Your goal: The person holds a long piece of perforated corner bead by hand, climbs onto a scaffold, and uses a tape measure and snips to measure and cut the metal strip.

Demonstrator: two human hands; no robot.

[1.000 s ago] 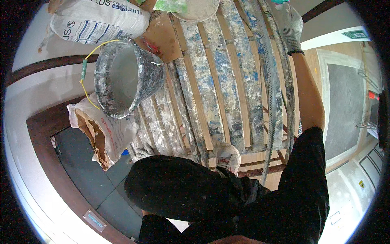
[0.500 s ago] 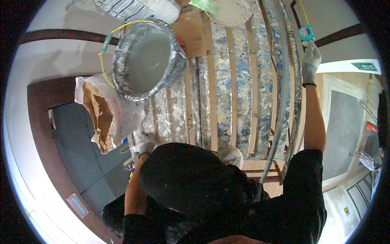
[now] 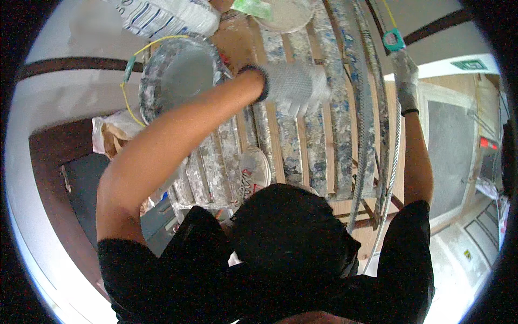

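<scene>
My gloved right hand point(image 3: 405, 75) grips a teal tape measure point(image 3: 393, 39) at the upper right, yellow tape running upward from it. Perforated metal strips point(image 3: 359, 156) lie along the right side of a paint-spattered slatted scaffold board point(image 3: 292, 140), close to that hand. My gloved left hand point(image 3: 295, 86), smeared by motion, reaches across over the middle slats, right of a spattered bucket point(image 3: 150, 89) of grey liquid with a yellow handle; whether its fingers are closed is unclear. My left forearm crosses in front of the bucket.
A white sack point(image 3: 167, 16) lies at the upper left, an opened paper sack point(image 3: 108, 135) below the bucket. Cardboard point(image 3: 232, 40), a pale round container point(image 3: 280, 19) and a white tub point(image 3: 253, 173) rest on the board. A dark door frame point(image 3: 48, 156) is at left.
My left hand has risen from the lower left and swung right across the slats. A white tub shows lower on the board. The tape measure in my right hand has come into view.
</scene>
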